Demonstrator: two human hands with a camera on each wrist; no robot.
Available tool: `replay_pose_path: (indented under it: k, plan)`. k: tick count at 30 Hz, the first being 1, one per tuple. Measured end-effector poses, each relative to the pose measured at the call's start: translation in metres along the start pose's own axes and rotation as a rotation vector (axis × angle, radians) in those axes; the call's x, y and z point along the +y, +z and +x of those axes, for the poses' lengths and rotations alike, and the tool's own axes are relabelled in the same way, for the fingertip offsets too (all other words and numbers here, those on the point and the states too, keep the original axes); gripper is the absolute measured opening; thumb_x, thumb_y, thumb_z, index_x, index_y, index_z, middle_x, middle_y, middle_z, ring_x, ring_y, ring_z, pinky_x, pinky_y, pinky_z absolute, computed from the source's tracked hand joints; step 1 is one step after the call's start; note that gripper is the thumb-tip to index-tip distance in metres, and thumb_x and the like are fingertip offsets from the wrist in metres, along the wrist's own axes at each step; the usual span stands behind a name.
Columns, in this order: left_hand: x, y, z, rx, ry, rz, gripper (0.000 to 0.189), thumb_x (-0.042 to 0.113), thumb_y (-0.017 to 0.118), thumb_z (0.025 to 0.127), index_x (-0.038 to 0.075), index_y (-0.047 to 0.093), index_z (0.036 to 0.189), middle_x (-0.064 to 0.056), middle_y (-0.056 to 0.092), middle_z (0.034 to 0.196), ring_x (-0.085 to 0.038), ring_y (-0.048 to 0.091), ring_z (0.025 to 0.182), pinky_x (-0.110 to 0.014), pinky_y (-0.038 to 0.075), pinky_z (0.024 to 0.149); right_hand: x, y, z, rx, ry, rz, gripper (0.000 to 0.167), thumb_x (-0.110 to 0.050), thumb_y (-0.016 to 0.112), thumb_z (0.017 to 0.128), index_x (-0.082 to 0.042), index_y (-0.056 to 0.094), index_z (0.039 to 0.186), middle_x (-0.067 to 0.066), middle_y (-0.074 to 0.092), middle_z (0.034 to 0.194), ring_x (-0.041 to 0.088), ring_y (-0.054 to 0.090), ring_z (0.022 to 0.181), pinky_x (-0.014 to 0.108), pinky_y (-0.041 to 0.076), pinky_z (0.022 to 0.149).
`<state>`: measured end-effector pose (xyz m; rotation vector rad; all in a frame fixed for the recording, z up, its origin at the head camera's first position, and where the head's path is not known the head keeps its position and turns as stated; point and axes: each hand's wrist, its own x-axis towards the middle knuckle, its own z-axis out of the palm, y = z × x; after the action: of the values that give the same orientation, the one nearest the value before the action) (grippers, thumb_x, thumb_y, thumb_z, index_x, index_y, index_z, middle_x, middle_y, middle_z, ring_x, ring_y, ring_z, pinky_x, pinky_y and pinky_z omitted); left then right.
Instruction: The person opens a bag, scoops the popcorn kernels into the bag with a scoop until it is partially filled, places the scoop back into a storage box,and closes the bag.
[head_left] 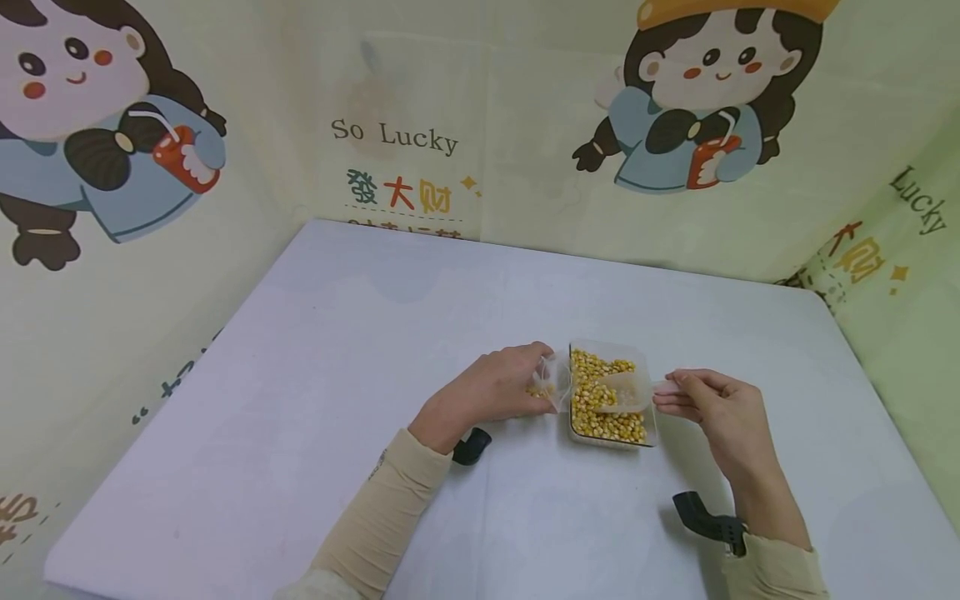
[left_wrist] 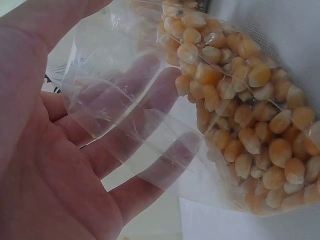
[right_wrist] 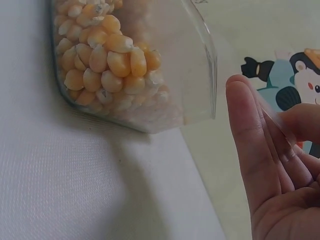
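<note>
the right hand (head_left: 722, 410) has its thumb and fingertips closed in a small pinch on the thin handle of a clear scoop (head_left: 627, 392). the scoop lies to the left of those fingers, its long way running sideways, with its wide end on the yellow corn (head_left: 596, 427) in a clear box (head_left: 611, 444) and pointing toward the left hand (head_left: 498, 383). the left hand's thumb and fingers stand wide apart, curved around a clear bag (head_left: 557, 385) with corn in it, just beside the box. the right hand is nearer the scoop, and the left is nearer the bag. on the back wall cloth (head_left: 525, 125) dark letters say "so lucky", with "發大财" below. no writing can be read on the box or bag.
</note>
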<state>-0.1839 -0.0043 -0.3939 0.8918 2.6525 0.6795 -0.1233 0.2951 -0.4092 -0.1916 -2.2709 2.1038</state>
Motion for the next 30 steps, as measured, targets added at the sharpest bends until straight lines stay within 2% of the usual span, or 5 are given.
replay_pose_path:
  k: [5,21,30]
  plan:
    - [-0.0009,0.0002,-0.0006,0.001,0.001,-0.012,0.074,0.042,0.077,0.085,0.012,0.044,0.144,0.005,0.065,0.118,-0.006,0.06,0.09,-0.026,0.051,0.079,-0.0009,-0.0003,-0.0003,0.007,-0.009,0.01,0.029,-0.019,0.059,0.1,0.008,0.062,0.11,0.0,0.077,0.087,0.014,0.076,0.076,0.027,0.059,0.072]
    - [0.0005,0.0003,0.0011,-0.001,-0.006,0.011,0.075,0.043,0.077,0.085,0.011,0.044,0.144,0.005,0.064,0.117,-0.007,0.059,0.089,-0.024,0.051,0.078,-0.004,0.0008,-0.0015,0.046,-0.009,0.028,0.04,-0.021,0.06,0.1,0.015,0.056,0.115,-0.001,0.077,0.086,0.014,0.076,0.075,0.026,0.058,0.071]
    - [0.0002,-0.0003,0.0005,-0.002,-0.003,-0.003,0.075,0.043,0.077,0.085,0.011,0.044,0.144,0.004,0.064,0.117,-0.007,0.058,0.089,-0.025,0.05,0.077,-0.0044,0.0013,-0.001,0.07,-0.04,0.102,0.029,-0.021,0.063,0.097,0.007,0.063,0.107,0.004,0.077,0.084,0.017,0.076,0.074,0.03,0.058,0.07]
